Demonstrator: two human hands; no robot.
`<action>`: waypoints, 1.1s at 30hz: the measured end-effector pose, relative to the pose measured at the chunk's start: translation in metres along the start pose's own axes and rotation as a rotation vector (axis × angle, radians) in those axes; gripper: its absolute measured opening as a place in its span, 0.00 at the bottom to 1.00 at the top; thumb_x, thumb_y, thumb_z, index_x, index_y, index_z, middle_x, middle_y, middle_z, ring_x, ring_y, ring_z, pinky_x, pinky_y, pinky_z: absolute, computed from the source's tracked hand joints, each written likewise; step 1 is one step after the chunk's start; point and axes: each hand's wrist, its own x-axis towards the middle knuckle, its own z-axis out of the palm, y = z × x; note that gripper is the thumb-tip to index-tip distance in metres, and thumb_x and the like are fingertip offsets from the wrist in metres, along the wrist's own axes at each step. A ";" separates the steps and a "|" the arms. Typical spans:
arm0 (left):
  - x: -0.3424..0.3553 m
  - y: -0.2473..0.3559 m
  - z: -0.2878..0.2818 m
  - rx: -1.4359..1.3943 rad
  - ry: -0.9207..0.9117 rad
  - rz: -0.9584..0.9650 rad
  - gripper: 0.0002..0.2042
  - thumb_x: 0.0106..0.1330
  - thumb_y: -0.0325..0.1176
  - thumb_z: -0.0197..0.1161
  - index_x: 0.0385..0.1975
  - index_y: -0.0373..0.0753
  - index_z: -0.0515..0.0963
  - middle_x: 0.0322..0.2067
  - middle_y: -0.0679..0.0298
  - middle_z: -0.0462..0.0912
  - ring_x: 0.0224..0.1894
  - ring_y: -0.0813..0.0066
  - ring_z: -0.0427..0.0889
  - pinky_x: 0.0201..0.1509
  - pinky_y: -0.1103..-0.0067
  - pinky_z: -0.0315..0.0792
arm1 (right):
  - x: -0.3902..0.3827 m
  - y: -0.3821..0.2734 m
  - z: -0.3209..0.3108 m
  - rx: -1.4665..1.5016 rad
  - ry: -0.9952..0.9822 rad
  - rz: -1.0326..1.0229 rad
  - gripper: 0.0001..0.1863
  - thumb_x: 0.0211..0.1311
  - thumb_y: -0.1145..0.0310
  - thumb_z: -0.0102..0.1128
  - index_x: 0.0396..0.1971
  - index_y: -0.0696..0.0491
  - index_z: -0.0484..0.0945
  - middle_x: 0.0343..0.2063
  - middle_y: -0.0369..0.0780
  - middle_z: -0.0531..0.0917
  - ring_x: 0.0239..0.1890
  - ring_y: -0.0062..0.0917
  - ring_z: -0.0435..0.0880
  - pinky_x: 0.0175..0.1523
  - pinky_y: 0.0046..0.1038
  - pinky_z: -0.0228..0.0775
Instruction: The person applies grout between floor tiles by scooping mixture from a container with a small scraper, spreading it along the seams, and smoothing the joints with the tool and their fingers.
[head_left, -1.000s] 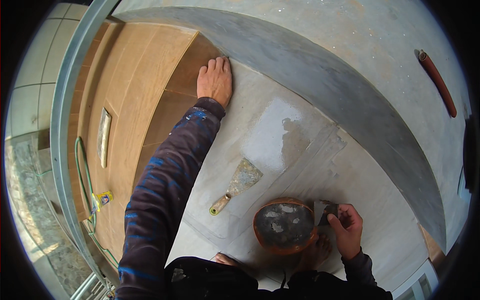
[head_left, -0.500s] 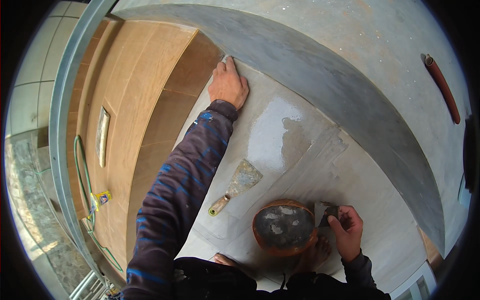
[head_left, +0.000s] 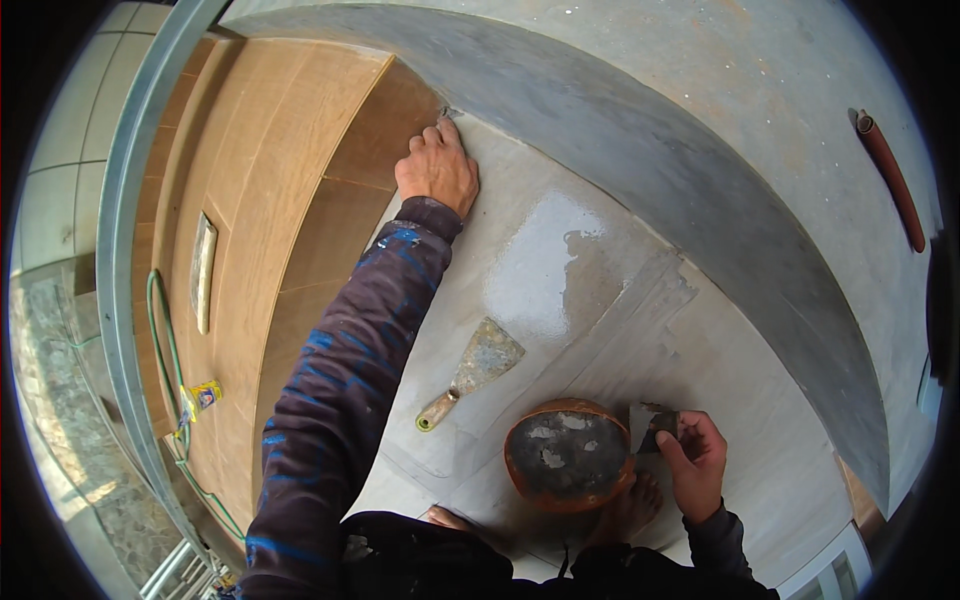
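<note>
My left hand (head_left: 438, 172) reaches to the far corner where the grey wall meets the floor and the wood-look step. Its index finger points out and touches the joint; the other fingers are partly bent, and I see nothing held. My right hand (head_left: 697, 460) pinches a small dark rectangular scraper (head_left: 652, 428) at the right edge of a round bowl (head_left: 520, 480). The orange-brown bowl has dark grey paste (head_left: 570, 445) inside with paler patches. Between my arms a stained putty knife (head_left: 487, 352) lies on the floor, its blade turned away from me.
A wet whitish patch (head_left: 532, 270) shines on the grey floor (head_left: 740, 360). A curved grey wall (head_left: 640, 150) bounds the far right. Left is the wood-look step (head_left: 270, 150) with a long trowel (head_left: 204, 272), green hose (head_left: 160, 310) and metal rail (head_left: 120, 220). My bare foot (head_left: 640, 503) is beside the bowl.
My left hand has shifted slightly left and back along the corner, with its forearm following leftward. My right hand, the scraper and the bowl look almost unmoved.
</note>
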 end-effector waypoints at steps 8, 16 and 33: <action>-0.001 -0.013 -0.008 0.125 0.000 0.108 0.30 0.67 0.31 0.59 0.72 0.44 0.66 0.47 0.58 0.80 0.49 0.60 0.85 0.37 0.66 0.83 | -0.002 -0.006 -0.005 -0.003 -0.005 0.006 0.10 0.69 0.81 0.63 0.47 0.58 0.78 0.42 0.37 0.88 0.43 0.16 0.84 0.51 0.22 0.74; 0.007 -0.015 -0.005 0.211 -0.076 0.134 0.29 0.71 0.32 0.55 0.74 0.49 0.65 0.47 0.57 0.82 0.46 0.61 0.87 0.36 0.66 0.83 | -0.003 -0.006 -0.005 -0.012 -0.008 -0.004 0.10 0.69 0.81 0.63 0.48 0.59 0.77 0.42 0.40 0.89 0.44 0.17 0.85 0.52 0.23 0.77; 0.002 -0.030 -0.010 0.199 -0.111 0.100 0.30 0.71 0.32 0.54 0.75 0.51 0.65 0.26 0.55 0.88 0.29 0.55 0.89 0.30 0.63 0.78 | -0.004 -0.003 0.011 0.001 -0.015 0.010 0.09 0.70 0.81 0.62 0.47 0.59 0.78 0.42 0.37 0.88 0.45 0.17 0.84 0.54 0.23 0.74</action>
